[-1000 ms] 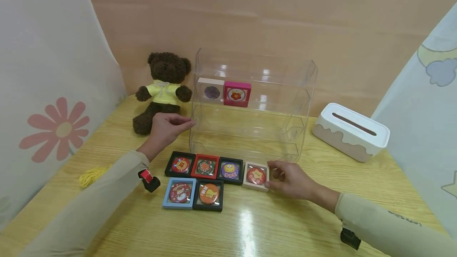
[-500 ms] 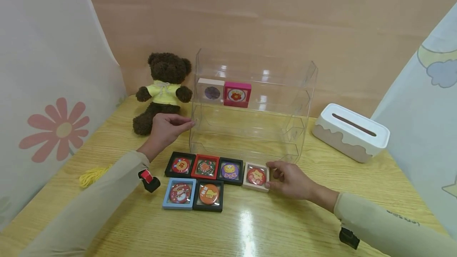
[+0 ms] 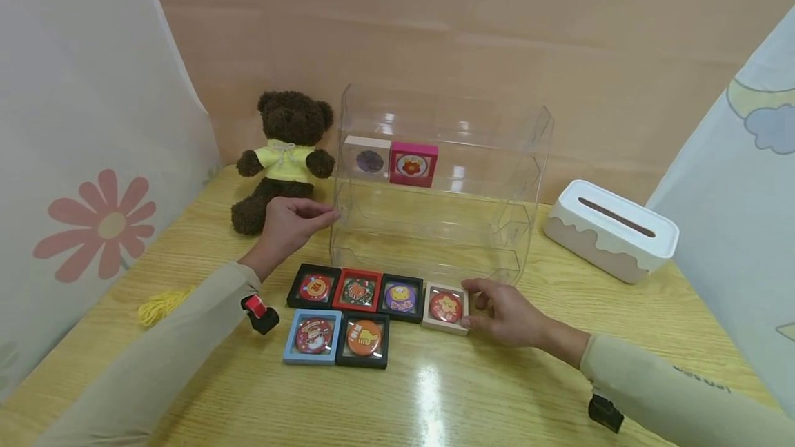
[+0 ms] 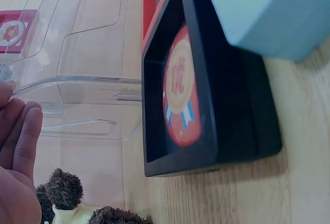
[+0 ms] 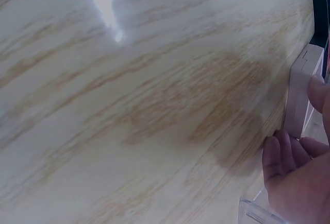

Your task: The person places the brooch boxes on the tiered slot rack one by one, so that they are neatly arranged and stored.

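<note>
My left hand [image 3: 292, 226] pinches the left side edge of a clear tiered display rack [image 3: 428, 226]; in the left wrist view its fingertips meet the plastic edge. At the right end of a row of framed badges, my right hand [image 3: 509, 312] grips a beige badge frame [image 3: 426, 323] by its right side, index finger at the far corner and thumb at the near one. A red star badge [image 3: 446, 307] shows inside. To its left lie a black frame [image 3: 401, 317], a red frame [image 3: 357, 308] and another black one. A light blue frame [image 3: 312, 359] and a black frame [image 3: 363, 362] lie nearer.
A white frame [image 3: 368, 141] and a pink frame [image 3: 413, 149] stand at the left of an upper rack tier. A brown teddy bear [image 3: 288, 123] sits left of the rack, near yellow string [image 3: 160, 307]. At the right stands a tissue box [image 3: 611, 226].
</note>
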The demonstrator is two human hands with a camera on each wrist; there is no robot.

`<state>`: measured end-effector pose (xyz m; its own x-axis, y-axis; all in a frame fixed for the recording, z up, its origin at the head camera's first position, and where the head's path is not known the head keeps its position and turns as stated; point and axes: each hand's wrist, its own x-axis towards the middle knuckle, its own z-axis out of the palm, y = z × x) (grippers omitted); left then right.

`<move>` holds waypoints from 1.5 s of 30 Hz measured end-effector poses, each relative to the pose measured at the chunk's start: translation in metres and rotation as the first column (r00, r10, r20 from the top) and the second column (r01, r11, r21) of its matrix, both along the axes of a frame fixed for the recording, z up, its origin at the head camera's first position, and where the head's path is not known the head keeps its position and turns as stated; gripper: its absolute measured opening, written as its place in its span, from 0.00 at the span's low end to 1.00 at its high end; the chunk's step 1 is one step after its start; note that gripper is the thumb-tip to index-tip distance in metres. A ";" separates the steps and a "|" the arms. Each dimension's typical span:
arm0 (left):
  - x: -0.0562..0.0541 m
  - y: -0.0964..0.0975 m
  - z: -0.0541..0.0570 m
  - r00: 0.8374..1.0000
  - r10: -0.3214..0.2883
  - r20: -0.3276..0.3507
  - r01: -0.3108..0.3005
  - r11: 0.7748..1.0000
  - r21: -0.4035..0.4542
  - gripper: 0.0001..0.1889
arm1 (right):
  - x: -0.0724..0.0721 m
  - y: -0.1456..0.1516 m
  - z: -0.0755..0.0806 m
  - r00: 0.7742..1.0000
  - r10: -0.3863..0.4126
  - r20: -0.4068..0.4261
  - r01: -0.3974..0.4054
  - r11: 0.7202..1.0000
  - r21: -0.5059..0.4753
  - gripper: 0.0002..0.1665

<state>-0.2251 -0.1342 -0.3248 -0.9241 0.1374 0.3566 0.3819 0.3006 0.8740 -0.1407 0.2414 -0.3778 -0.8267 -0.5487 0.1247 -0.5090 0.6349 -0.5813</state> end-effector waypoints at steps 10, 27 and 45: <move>-0.018 -0.006 -0.021 1.000 0.001 -0.001 -0.001 1.000 0.027 0.14 | 0.002 0.000 -0.002 0.997 -0.006 -0.076 0.003 0.999 -0.044 0.31; -0.018 -0.006 -0.019 1.000 -0.003 0.020 0.003 1.000 0.019 0.14 | 0.003 0.004 0.015 0.962 -0.023 -0.271 -0.022 0.986 -0.163 0.16; -0.016 -0.006 -0.018 1.000 0.000 0.006 0.000 1.000 0.004 0.13 | -0.004 0.017 0.042 0.904 -0.051 -0.425 -0.032 0.982 -0.186 0.17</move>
<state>-0.2407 -0.1398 -0.3424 -0.9261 0.1360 0.3519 0.3770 0.2971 0.8773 -0.1450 0.2587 -0.3357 -0.6762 -0.4743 0.5637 -0.7286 0.5437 -0.4165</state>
